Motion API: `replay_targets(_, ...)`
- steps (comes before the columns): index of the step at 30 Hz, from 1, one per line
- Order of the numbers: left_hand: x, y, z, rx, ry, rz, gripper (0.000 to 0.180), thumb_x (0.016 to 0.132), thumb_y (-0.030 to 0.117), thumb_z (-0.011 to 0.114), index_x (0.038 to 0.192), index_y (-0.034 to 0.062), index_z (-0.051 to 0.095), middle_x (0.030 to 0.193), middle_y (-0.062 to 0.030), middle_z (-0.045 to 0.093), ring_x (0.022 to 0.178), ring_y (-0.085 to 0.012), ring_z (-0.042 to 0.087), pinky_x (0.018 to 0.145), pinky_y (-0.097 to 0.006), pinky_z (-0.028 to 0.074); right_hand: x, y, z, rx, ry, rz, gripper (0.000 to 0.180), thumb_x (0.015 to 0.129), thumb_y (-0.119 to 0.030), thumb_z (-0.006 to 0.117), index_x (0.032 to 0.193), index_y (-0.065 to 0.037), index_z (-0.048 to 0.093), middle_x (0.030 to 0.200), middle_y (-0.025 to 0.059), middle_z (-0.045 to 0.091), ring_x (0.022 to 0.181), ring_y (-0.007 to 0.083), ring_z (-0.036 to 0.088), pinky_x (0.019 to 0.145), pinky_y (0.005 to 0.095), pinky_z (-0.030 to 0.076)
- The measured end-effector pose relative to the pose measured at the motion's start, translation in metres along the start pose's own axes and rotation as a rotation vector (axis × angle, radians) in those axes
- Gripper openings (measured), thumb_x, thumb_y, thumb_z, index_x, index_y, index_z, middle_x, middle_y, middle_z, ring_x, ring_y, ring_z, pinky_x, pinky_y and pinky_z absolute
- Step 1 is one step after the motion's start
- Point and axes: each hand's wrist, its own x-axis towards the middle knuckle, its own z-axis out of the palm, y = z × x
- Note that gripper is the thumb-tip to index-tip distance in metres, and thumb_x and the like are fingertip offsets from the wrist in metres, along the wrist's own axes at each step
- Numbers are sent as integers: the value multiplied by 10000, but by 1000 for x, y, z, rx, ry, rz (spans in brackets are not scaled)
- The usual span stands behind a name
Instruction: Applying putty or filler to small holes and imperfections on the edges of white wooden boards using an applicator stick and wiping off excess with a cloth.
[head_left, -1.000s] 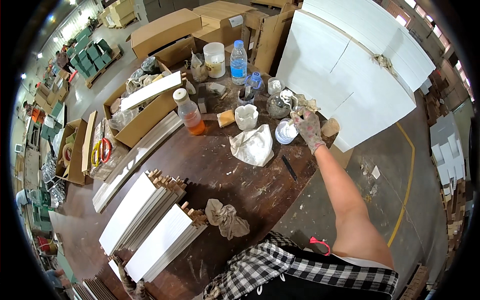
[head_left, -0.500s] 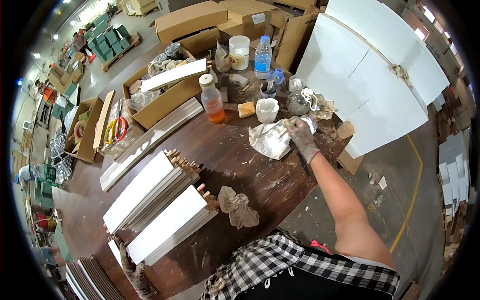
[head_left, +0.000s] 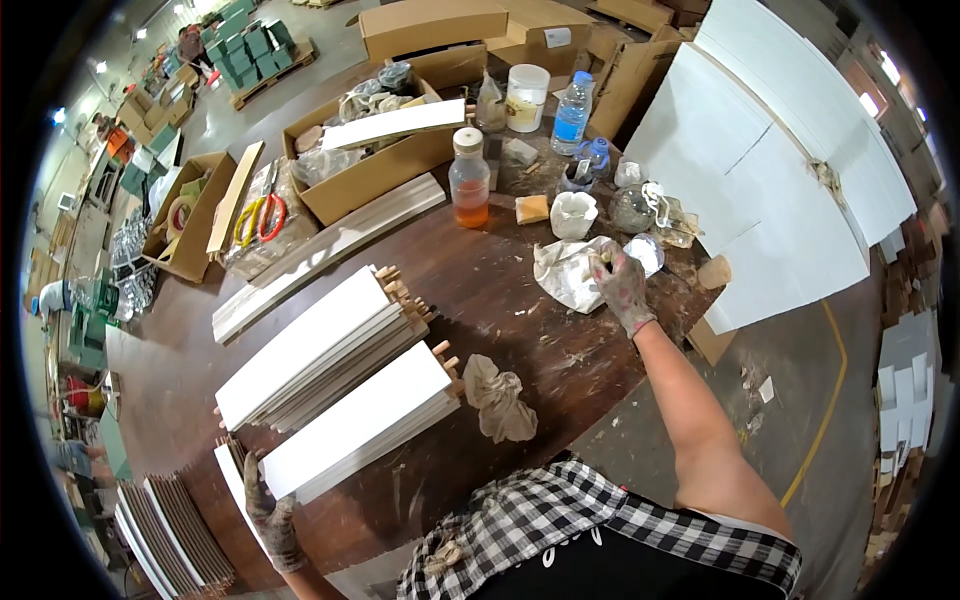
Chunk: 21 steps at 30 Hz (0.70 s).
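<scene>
My left hand (head_left: pixel 272 520), in a stained glove, is at the lower left beside a narrow white board (head_left: pixel 234 487). Its fingers are stretched along the board's edge, thumb apart. To its right lie two stacks of white slats, a nearer stack (head_left: pixel 360 420) and a farther stack (head_left: pixel 305 345), with wooden dowels (head_left: pixel 400 290) sticking out of their ends. My gloved right hand (head_left: pixel 624 288) is over the right side of a crumpled white cloth (head_left: pixel 566 275). Its fingers are pinched together; what they hold is too small to make out. A beige crumpled rag (head_left: pixel 499 400) lies near the slats.
Behind the cloth stand a white cup (head_left: pixel 573 215), a sponge block (head_left: pixel 532 209), a bottle of orange liquid (head_left: pixel 470 185) and a blue-labelled water bottle (head_left: pixel 572 115). Scissors (head_left: pixel 262 215) and an open carton (head_left: pixel 370 180) are farther left. Large white panels (head_left: pixel 740 190) lean at the right.
The whole view has shifted, so the table's things appear farther right and higher. My right hand stays at the cloth, and my left hand stays by the narrow board.
</scene>
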Motion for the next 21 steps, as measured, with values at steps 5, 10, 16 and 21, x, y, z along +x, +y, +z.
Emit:
replay_targets(5,-9,0,-16,22,45,-50,884,698,361,806,1386,-29,411,1320,-109,511,1175,-202,501,997,-337,404,-15,-2,22,-198,-181,-138,203,776,-246,654,892,-83,616,808,133,646,756,308,635,686,420,487)
replay_targets(10,-5,-7,-14,57,46,-51,894,667,301,804,1392,-31,401,1335,-94,506,1167,-183,508,975,-307,426,-17,11,19,-55,-29,-120,186,746,-180,678,905,-93,634,866,138,653,798,313,639,695,399,496)
replay_targets(16,-4,-5,-9,-81,-37,-110,811,716,180,789,1400,-4,393,1341,-90,509,1195,-188,502,982,-304,430,-39,21,15,88,87,-60,203,845,-163,671,1033,-87,661,851,35,658,754,157,604,714,315,501)
replay_targets(21,3,-14,-10,163,-118,156,846,717,364,804,1382,7,422,1374,-132,471,1263,-265,455,1042,-367,382,-78,-113,-15,434,169,-91,156,922,-143,593,1028,-34,627,852,44,634,698,96,558,605,237,464)
